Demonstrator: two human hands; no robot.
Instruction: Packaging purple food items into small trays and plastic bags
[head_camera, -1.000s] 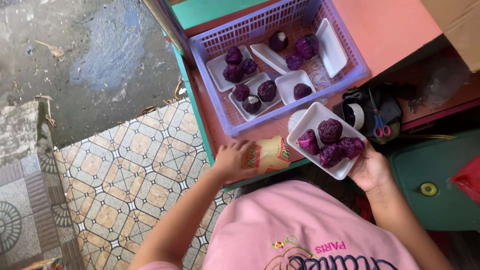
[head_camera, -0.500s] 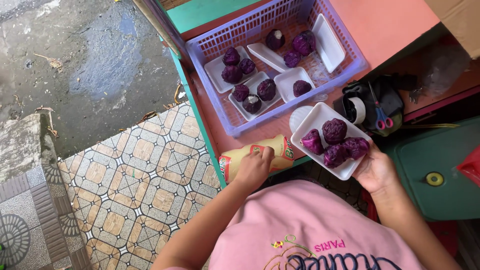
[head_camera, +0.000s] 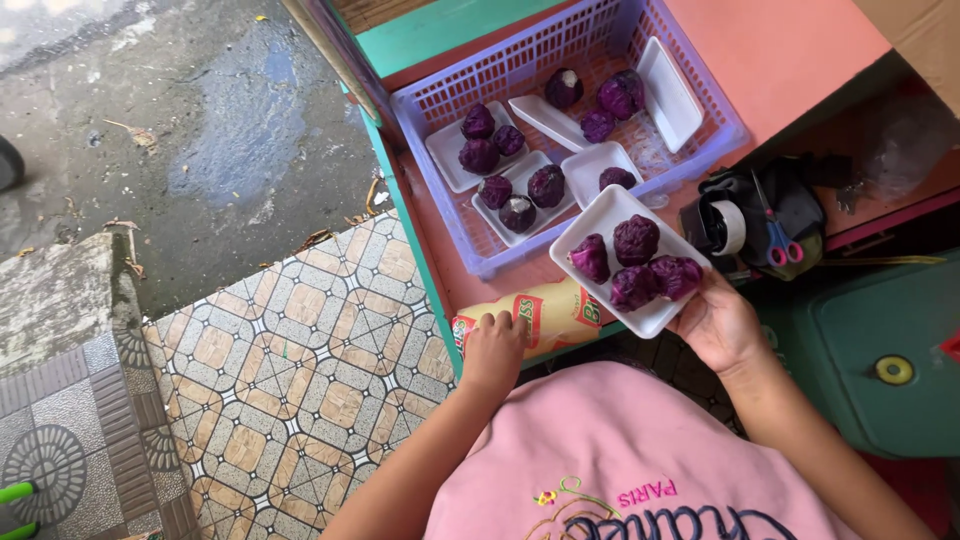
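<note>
A long yellow package roll (head_camera: 545, 315) lies along the near edge of the orange table (head_camera: 800, 60), carrying red and green label bands. The left hand (head_camera: 492, 350) rests on its left end. A brown cardboard box (head_camera: 925, 30) sits at the far right corner

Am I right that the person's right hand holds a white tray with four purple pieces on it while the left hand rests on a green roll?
Not quite: the head view shows the left hand on a yellow roll, not green. The right hand does hold the white tray with four purple pieces.
</note>
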